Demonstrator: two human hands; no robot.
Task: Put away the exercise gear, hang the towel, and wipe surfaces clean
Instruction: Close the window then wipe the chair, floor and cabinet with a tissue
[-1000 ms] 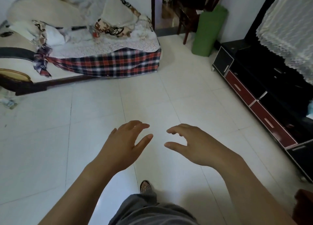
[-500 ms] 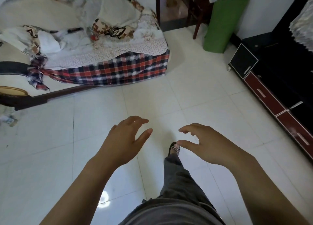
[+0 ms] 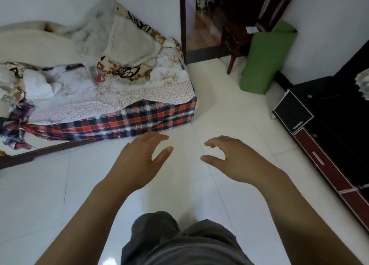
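Plainly, both hands hold nothing: the left hand (image 3: 139,160) hovers with fingers loosely spread, the right hand (image 3: 237,160) with fingers loosely curled, above the floor (image 3: 229,113). The green rolled mat (image 3: 265,61) stands well ahead, leaning against the wall (image 3: 323,35) beside the chair (image 3: 235,39). It looks light, soft and springy, best clasped round its middle.

We hold our left hand (image 3: 139,162) and right hand (image 3: 239,160) out, empty and loosely spread, above the tile floor (image 3: 219,109). A green mat (image 3: 265,61) stands against the wall, between a chair (image 3: 235,37) and a cabinet (image 3: 329,125). A bed (image 3: 119,97) lies left.
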